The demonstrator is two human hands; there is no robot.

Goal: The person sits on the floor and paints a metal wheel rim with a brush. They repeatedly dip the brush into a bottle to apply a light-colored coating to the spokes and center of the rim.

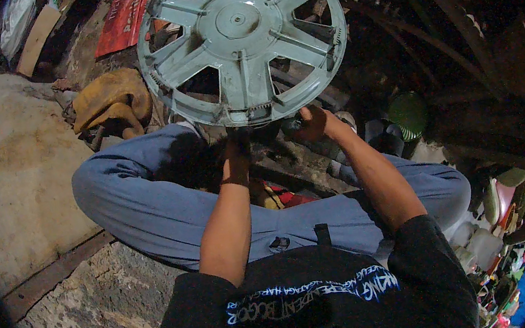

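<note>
A pale grey-green wheel cover (244, 56) with broad spokes and a toothed rim is at the top of the view, over my crossed legs. My left hand (238, 146) reaches up to its near rim from below. Deep shadow and the rim hide those fingers, so their grip cannot be made out. Just right of it, close under the rim, my right hand (315, 125) is closed around a dark roundish thing (294, 125) whose kind I cannot tell.
To the left lie a crumpled yellow-brown piece (113, 100) and a worn pale slab (28, 152). A red printed sheet (123, 21) is behind. On the right are a green round container (407, 115), dark leaning strips (435, 34) and a heap of mixed scrap (509, 226).
</note>
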